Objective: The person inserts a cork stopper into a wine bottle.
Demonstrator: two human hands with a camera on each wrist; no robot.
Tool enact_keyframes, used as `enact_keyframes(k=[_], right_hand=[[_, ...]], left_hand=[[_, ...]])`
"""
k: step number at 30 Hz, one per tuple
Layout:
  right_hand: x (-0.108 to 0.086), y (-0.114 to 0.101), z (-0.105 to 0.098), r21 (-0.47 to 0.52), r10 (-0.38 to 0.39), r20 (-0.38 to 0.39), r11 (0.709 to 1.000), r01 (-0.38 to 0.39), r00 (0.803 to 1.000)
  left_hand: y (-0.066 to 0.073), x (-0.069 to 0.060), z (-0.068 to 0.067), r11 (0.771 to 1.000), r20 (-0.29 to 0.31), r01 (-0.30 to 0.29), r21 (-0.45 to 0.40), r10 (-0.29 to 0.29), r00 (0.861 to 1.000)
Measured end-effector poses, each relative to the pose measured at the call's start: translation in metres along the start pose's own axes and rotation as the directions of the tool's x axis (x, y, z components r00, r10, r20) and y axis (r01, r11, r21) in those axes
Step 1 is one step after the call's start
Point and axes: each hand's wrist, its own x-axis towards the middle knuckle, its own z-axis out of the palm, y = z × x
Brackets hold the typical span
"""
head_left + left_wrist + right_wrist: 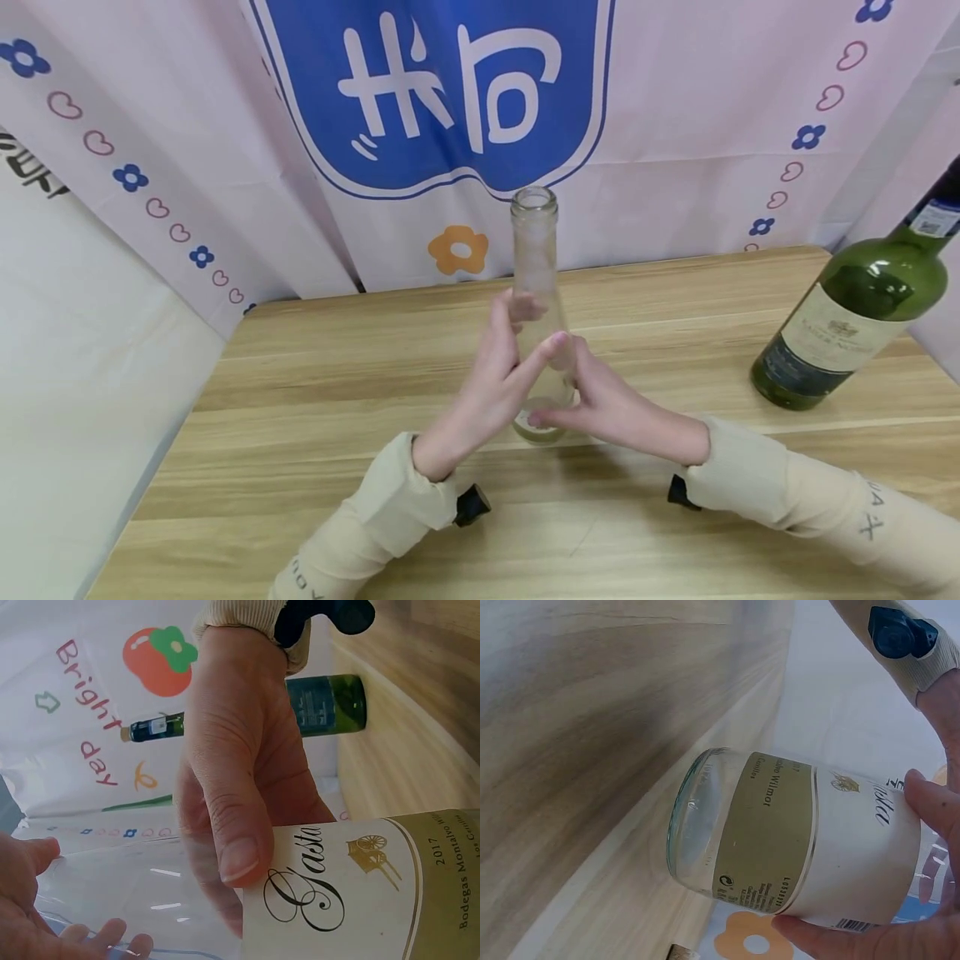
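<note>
A clear glass wine bottle (535,258), uncapped at the mouth, stands roughly upright between both hands in the head view. My left hand (480,400) grips its upper body, with the thumb across the near side and fingers seen through the glass. Lower down, my right hand (611,408) holds the bottle, its thumb lying near the base. The white and olive label (840,840) faces partly toward the right wrist camera. In that view the base appears raised off the table. The left wrist view shows the right thumb (244,859) pressed on the label.
A green wine bottle (847,321) with a cream label and dark neck stands on the right of the wooden table (315,367). Behind the table hangs a printed curtain (652,183) with a blue emblem, hearts and flowers. Black wrist cameras sit at both cuffs.
</note>
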Motion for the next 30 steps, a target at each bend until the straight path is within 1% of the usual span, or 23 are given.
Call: enact_keyframes(k=[5,9,12,14,17,18,20,22,23,25,27,30], right_hand=[[-0.002,0.003,0.001,0.013,0.011,0.007,1.0,-0.011,1.0],[-0.004,0.004,0.0,0.012,0.015,0.013,1.0,-0.015,1.0],[-0.005,0.005,-0.003,-0.014,-0.016,0.023,1.0,0.016,1.0],[-0.005,0.006,-0.008,-0.017,-0.036,0.057,0.999,0.037,0.998],[-0.003,0.006,-0.021,-0.026,-0.019,0.164,0.999,0.023,0.986],[-0.002,0.005,-0.026,-0.039,0.008,0.208,0.999,0.0,0.978],[0.001,0.003,-0.036,-0.098,0.072,0.289,0.994,-0.045,0.955],[0.006,0.004,-0.043,-0.201,0.107,0.334,0.979,-0.04,0.937],[0.009,0.006,-0.044,-0.248,0.112,0.344,0.969,-0.025,0.932],[0.016,0.014,-0.045,-0.322,0.099,0.342,0.946,0.018,0.935],[0.024,0.025,-0.044,-0.364,0.058,0.322,0.929,0.067,0.945],[0.034,0.042,-0.041,-0.38,0.009,0.287,0.919,0.105,0.958]], left_hand=[[-0.002,-0.002,0.002,1.0,0.001,0.013,-0.01,-0.013,1.0],[-0.003,-0.002,0.003,1.0,0.002,0.015,0.004,-0.015,1.0],[-0.005,-0.001,0.004,1.0,0.006,0.004,0.022,-0.004,1.0],[-0.006,-0.001,0.004,1.0,0.009,-0.003,0.028,0.003,1.0],[-0.007,-0.001,0.004,0.999,0.017,-0.01,0.04,0.009,1.0],[-0.007,-0.001,0.004,0.999,0.02,-0.011,0.045,0.01,1.0],[-0.007,-0.001,0.003,0.999,0.025,-0.012,0.049,0.01,1.0],[-0.008,-0.002,0.003,0.999,0.026,-0.011,0.047,0.01,1.0],[-0.008,-0.002,0.003,0.999,0.026,-0.01,0.045,0.009,1.0],[-0.01,-0.003,0.003,0.999,0.021,-0.01,0.035,0.009,1.0],[-0.011,-0.003,0.003,1.0,0.015,-0.01,0.029,0.01,1.0],[-0.011,-0.004,0.003,1.0,0.012,-0.013,0.02,0.013,1.0]])
